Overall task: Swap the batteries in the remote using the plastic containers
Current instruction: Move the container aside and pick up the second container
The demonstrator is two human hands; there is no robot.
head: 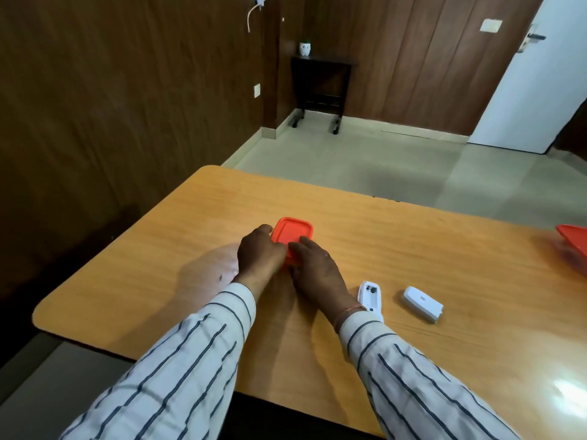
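Note:
A small plastic container with an orange-red lid (291, 234) stands on the wooden table (413, 249). My left hand (259, 252) grips its near-left side and my right hand (314, 268) grips its near-right side; the container's body is hidden behind my fingers. To the right lies the white remote (370, 295), back side up with its battery bay uncovered. Its white battery cover (422, 303) lies apart, further right. A second orange-lidded container (573, 241) sits at the table's right edge, partly cut off by the frame.
The table's left and near edges drop to the floor. A dark wood-panelled wall runs along the left. Across the tiled floor stand a small dark side table (320, 90) with a white pot and a white door (527, 90).

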